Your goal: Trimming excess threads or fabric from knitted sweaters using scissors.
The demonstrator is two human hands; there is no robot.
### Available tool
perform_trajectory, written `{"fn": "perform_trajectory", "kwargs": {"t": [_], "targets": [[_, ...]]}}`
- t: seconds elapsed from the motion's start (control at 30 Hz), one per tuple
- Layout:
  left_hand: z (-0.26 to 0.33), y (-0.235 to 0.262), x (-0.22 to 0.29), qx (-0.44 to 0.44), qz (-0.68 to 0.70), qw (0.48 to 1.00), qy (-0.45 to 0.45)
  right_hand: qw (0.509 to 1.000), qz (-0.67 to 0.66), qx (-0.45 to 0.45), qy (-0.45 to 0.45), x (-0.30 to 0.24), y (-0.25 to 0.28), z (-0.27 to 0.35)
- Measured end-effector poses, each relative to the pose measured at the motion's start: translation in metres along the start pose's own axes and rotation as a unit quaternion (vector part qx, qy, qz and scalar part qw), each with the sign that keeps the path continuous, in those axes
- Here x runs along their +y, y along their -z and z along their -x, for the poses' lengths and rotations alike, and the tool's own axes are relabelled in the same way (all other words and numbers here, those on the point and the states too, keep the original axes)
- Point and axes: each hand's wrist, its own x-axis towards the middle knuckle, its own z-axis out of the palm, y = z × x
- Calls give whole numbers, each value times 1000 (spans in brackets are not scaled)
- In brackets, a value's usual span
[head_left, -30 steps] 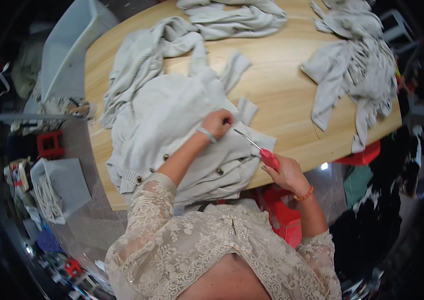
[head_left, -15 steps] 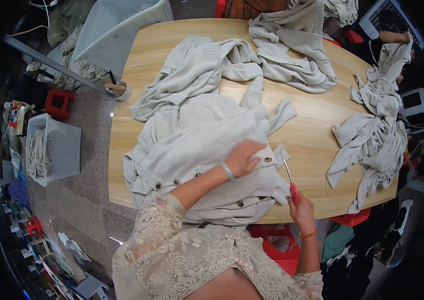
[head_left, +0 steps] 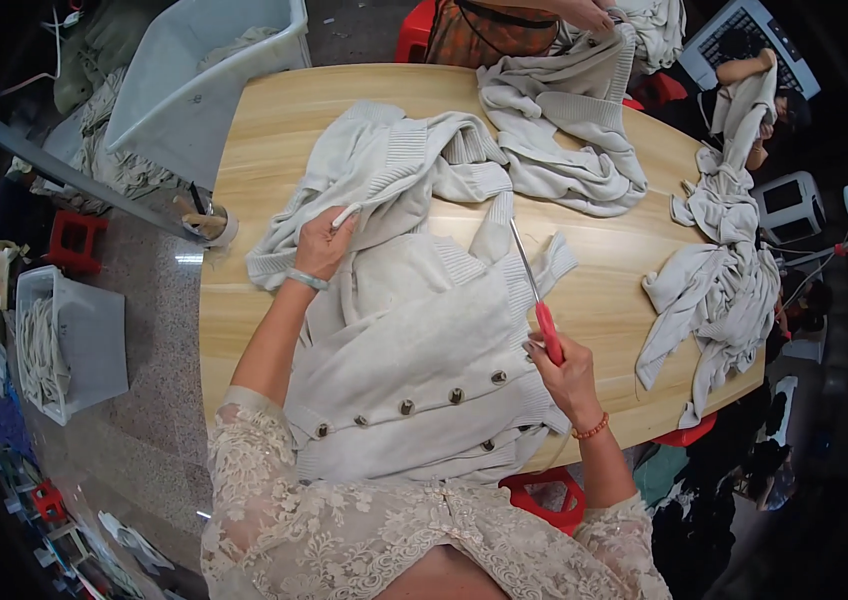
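Observation:
A light grey knit cardigan (head_left: 414, 345) with dark buttons lies across the near part of the table, ribbed edge and buttons toward me. Beyond it another grey knit garment (head_left: 354, 155) lies crumpled. My left hand (head_left: 322, 245) is closed on a fold of that farther garment, thumb and fingers pinching the fabric. At the nearer cardigan's right side, my right hand (head_left: 566, 376) grips a tool (head_left: 549, 332) with a red handle and a long thin metal shaft, which points away from me. The exact kind of tool is unclear.
More grey knitwear lies at the far side (head_left: 574, 150) and right side (head_left: 714, 290) of the wooden table (head_left: 244, 130); other people's hands hold parts of it. White bins (head_left: 94, 335) stand left. A cup of tools (head_left: 219, 225) is by the left edge. A red stool (head_left: 544, 500) shows below.
My left hand has moved left and away from the nearer cardigan's buttons, and now pinches the farther garment. My right hand has shifted slightly left and away from me with the tool.

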Motion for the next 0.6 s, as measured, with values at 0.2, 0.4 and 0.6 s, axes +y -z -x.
{"fn": "perform_trajectory", "kwargs": {"t": [0.2,0.4,0.6], "targets": [[52,45,127,-278,80,937,-197,975,62,63,204,-61,-47,-38],[122,101,165,-325,136,920,-169,971,88,9,223,-44,-111,-61],[146,161,149,6,54,990,-126,976,156,92,117,8,-98,-87]]}}
